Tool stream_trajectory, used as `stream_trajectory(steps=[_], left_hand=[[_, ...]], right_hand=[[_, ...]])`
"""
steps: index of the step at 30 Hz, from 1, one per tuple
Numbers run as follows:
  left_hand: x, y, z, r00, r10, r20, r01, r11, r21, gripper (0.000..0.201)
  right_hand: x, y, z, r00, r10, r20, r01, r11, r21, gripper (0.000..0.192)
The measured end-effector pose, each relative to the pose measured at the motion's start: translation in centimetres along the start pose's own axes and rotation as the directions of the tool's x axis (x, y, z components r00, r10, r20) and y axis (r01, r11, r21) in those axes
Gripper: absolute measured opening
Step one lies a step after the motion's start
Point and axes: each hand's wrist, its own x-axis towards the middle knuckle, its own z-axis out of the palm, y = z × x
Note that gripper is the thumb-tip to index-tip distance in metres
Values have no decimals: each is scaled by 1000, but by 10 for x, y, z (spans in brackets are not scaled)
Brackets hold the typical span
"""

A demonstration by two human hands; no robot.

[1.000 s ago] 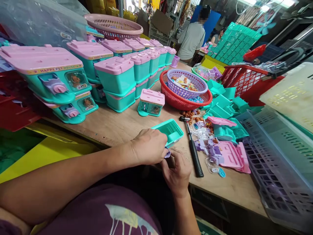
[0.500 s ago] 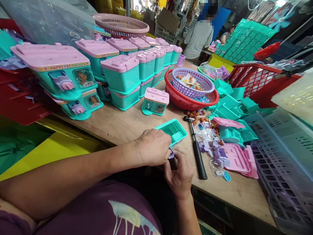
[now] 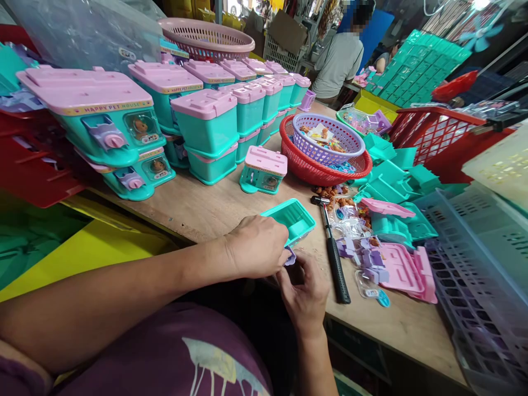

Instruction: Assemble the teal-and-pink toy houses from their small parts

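Head view: one small purple piece, scalloped along its visible edge, located between the two hands at the near side of the wooden table, just short of an open teal tub. Left hand: back upward, fingers drawn in, one digit laid on the purple piece and apparently holding it; the remaining fingertips are hidden, and contact with the near left corner of the tub cannot be told. Right hand: near and to the right, thumb and forefinger bent to a narrow gap close under the piece; whether they grip it cannot be told. Handling, as judged: purple piece moulded plastic, very light, stiff, smooth enough to slip from dry fingertips, its thin edge the likeliest part to chip or bend; best pinched across its flat faces. Tub likewise light, rigid and slick, apt to slide on the wood when pushed; best steadied by its rim or far wall. Adjacent stock: hammer with black grip, lying right of the tub; loose purple parts and pink lids farther right; one pink-topped toy house upright on the far side.
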Motion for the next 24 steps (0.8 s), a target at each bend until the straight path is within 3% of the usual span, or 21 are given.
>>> stream_trajectory(steps=[5,16,21,24], left_hand=[[0,1,-1,1000,-10,8,10,1000,13,33],[3,2,-2,1000,22,-1,-22,999,27,29],[-1,-11,5,981,192,2,-191,973,133,38],[-6,-20,10,962,274,11,-272,948,163,39]], right_hand=[[0,0,1,998,-70,0,70,997,-29,23],[-1,2,1,998,-68,6,68,998,-9,24],[5,1,0,997,56,46,-61,993,97,15],[7,3,-2,995,71,66,-79,989,122,15]])
